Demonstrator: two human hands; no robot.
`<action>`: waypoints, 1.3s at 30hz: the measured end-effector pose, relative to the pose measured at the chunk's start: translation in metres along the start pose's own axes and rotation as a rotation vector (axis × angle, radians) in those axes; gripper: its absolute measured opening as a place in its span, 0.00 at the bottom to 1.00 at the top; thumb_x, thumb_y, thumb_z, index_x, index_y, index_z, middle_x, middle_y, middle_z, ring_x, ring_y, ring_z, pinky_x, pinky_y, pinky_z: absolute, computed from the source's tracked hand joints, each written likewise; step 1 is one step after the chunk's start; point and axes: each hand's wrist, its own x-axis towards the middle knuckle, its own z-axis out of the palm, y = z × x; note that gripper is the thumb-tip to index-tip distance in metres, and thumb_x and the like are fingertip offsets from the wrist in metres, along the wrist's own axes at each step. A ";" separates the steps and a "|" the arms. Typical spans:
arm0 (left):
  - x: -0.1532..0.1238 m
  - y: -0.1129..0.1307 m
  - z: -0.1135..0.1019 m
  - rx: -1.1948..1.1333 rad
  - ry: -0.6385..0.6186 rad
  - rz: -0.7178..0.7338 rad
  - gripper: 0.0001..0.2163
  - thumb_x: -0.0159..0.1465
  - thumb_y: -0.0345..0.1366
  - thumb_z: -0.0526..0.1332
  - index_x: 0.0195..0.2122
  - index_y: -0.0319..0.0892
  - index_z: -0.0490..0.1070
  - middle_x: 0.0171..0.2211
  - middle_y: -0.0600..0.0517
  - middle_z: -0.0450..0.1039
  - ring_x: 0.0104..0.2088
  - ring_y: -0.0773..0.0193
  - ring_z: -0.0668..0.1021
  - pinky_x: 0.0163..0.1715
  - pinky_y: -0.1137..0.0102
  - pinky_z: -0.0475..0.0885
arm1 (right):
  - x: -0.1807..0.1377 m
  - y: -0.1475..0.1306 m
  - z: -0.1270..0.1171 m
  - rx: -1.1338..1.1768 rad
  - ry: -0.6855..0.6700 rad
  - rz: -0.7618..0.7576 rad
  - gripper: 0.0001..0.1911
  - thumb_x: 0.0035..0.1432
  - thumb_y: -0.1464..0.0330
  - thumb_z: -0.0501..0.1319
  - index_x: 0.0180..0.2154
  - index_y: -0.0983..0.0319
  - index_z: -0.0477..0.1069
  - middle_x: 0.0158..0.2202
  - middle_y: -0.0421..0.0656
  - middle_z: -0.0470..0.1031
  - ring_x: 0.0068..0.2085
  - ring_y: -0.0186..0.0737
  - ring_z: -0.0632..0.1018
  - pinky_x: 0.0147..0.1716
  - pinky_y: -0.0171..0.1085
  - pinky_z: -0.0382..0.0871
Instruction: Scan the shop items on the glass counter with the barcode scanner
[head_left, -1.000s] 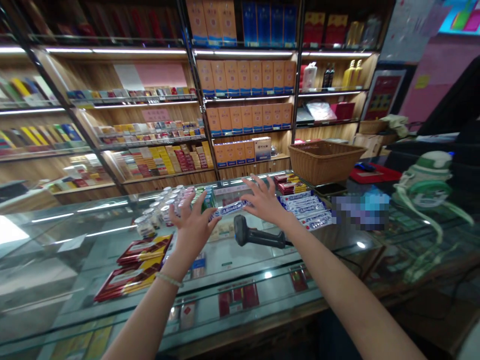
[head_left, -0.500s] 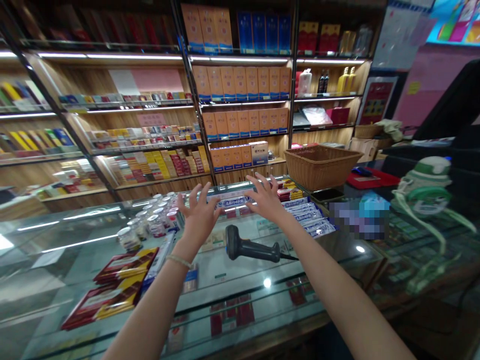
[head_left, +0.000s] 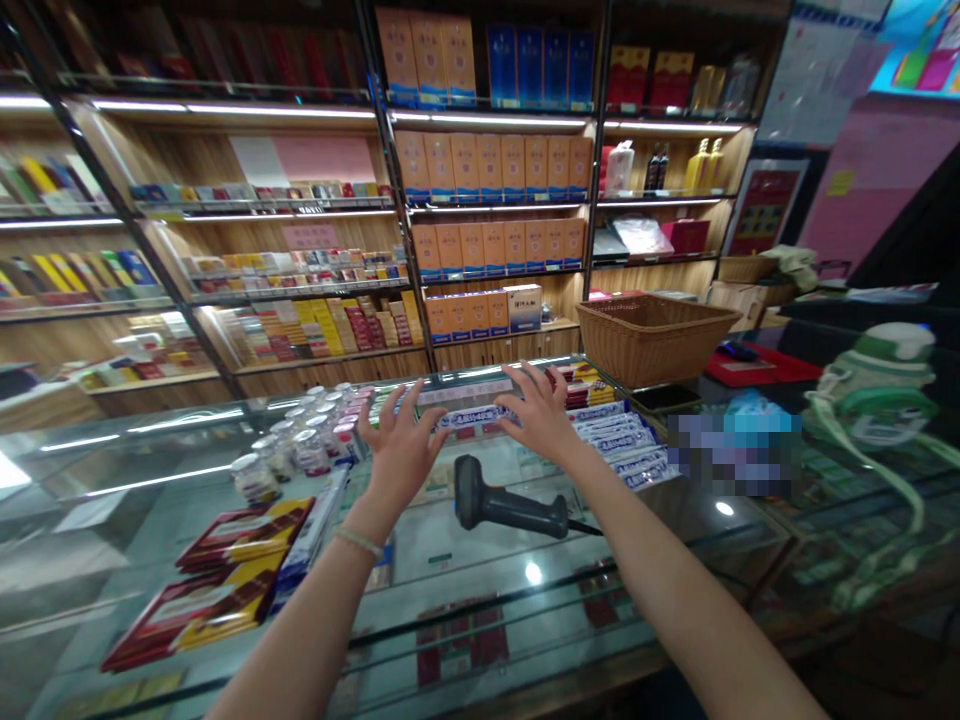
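Observation:
Both my hands reach forward over a glass counter (head_left: 525,590). Between them is a long blue-and-white carton (head_left: 471,417), lying crosswise. My left hand (head_left: 399,450) is at its left end and my right hand (head_left: 537,412) at its right end, fingers spread on both. Whether the fingers press the carton or just hover by it I cannot tell. A black barcode scanner (head_left: 510,505) lies on the glass just below my hands.
Several more blue-and-white cartons (head_left: 626,445) lie to the right. Small white-capped jars (head_left: 300,440) stand left of my hands. Red-and-yellow cartons (head_left: 217,570) lie at the near left. A wicker basket (head_left: 652,335) sits at the back right. Stocked shelves (head_left: 487,200) fill the wall behind.
My hands and the carton have moved farther back over the counter, and the fingers stay spread. The view has shifted slightly.

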 end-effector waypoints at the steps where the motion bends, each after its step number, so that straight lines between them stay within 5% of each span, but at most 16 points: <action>1: -0.001 0.000 0.000 -0.004 -0.002 -0.006 0.10 0.68 0.42 0.61 0.46 0.50 0.79 0.69 0.44 0.63 0.69 0.41 0.62 0.66 0.36 0.41 | -0.001 0.000 -0.001 0.000 -0.010 0.004 0.12 0.64 0.58 0.63 0.48 0.52 0.77 0.72 0.43 0.59 0.72 0.53 0.54 0.69 0.59 0.33; 20: -0.005 0.003 -0.001 -0.059 -0.025 0.004 0.13 0.71 0.43 0.56 0.47 0.47 0.78 0.70 0.43 0.62 0.70 0.43 0.62 0.67 0.38 0.42 | -0.008 -0.007 -0.006 0.029 -0.030 0.046 0.15 0.68 0.57 0.57 0.50 0.54 0.76 0.71 0.47 0.59 0.72 0.52 0.53 0.70 0.58 0.32; 34: -0.009 -0.002 0.005 -0.084 -0.065 0.021 0.17 0.72 0.44 0.54 0.32 0.45 0.79 0.70 0.46 0.61 0.70 0.41 0.59 0.66 0.34 0.41 | -0.009 -0.008 -0.002 0.111 -0.045 0.073 0.15 0.70 0.60 0.56 0.37 0.55 0.80 0.69 0.43 0.64 0.70 0.52 0.56 0.68 0.60 0.36; 39: -0.009 -0.003 0.008 -0.085 0.032 0.012 0.14 0.72 0.41 0.54 0.41 0.49 0.80 0.68 0.46 0.65 0.68 0.44 0.62 0.67 0.37 0.43 | -0.007 -0.007 0.001 0.174 -0.044 0.115 0.15 0.69 0.60 0.57 0.36 0.54 0.81 0.68 0.43 0.65 0.70 0.53 0.56 0.67 0.61 0.39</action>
